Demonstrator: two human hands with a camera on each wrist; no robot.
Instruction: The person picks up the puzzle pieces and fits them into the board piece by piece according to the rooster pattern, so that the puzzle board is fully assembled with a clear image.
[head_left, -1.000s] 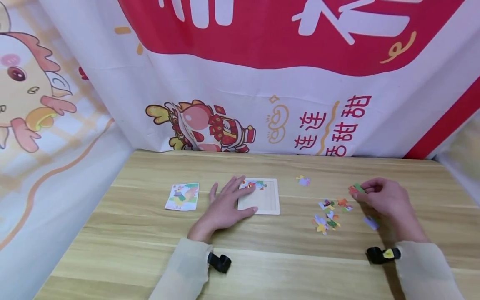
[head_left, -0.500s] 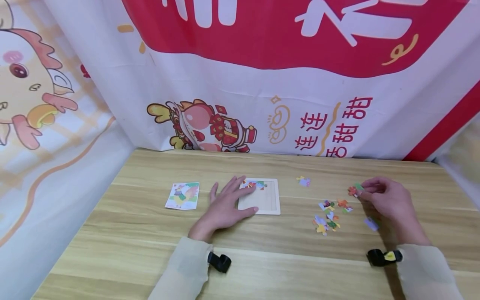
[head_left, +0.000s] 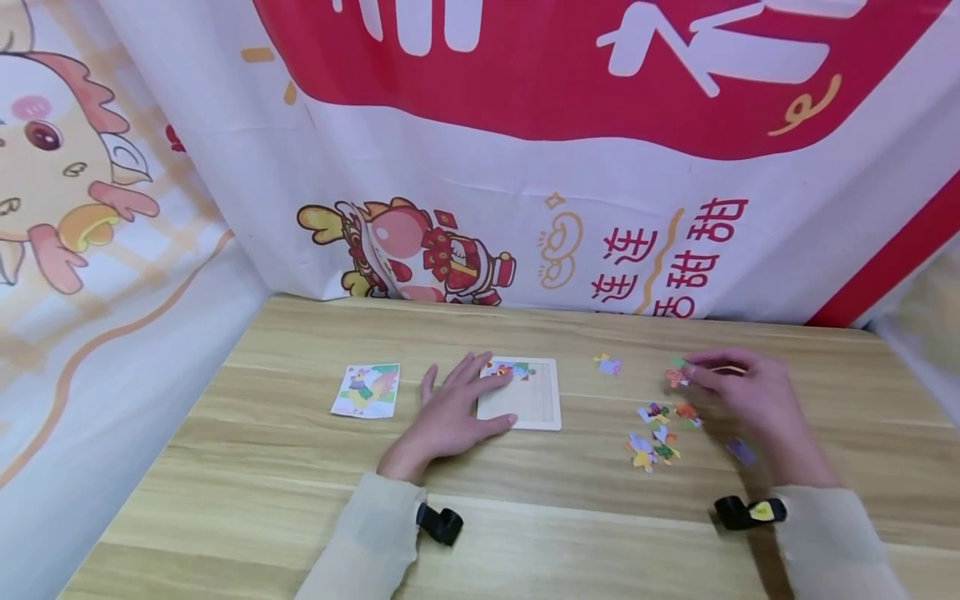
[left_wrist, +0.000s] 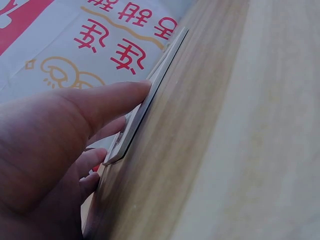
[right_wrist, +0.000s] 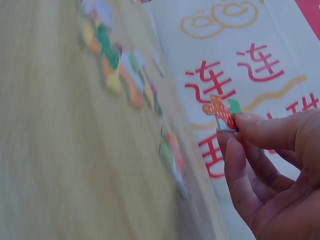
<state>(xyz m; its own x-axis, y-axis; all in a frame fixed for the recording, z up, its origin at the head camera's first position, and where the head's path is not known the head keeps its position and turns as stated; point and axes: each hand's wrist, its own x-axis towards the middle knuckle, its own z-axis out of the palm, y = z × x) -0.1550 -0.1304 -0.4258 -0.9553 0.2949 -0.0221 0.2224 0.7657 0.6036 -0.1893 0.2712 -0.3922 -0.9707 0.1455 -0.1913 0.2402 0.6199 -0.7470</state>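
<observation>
My right hand point(head_left: 750, 396) pinches a jigsaw puzzle piece point(head_left: 677, 376) between thumb and fingertips, above the right part of the table. In the right wrist view this puzzle piece point(right_wrist: 223, 114) is orange-red with white flecks and a green corner. My left hand point(head_left: 457, 412) lies with spread fingers over the left side of a pale, shallow puzzle tray point(head_left: 536, 408). Its thumb touches the near edge of the tray point(left_wrist: 145, 105), as the left wrist view shows. A few joined pieces point(head_left: 522, 371) sit along the tray's far side, partly hidden by the fingers.
Several loose pieces point(head_left: 642, 454) lie between the tray and my right hand. One piece point(head_left: 607, 363) sits farther back, and a purple one point(head_left: 741, 451) near my right wrist. Left of my left hand lies a picture card point(head_left: 366, 391). A printed cloth point(head_left: 450, 158) hangs behind the table.
My right hand has moved left with the pinched puzzle piece, toward the tray. The left hand stays on the tray. The head view has shifted slightly.
</observation>
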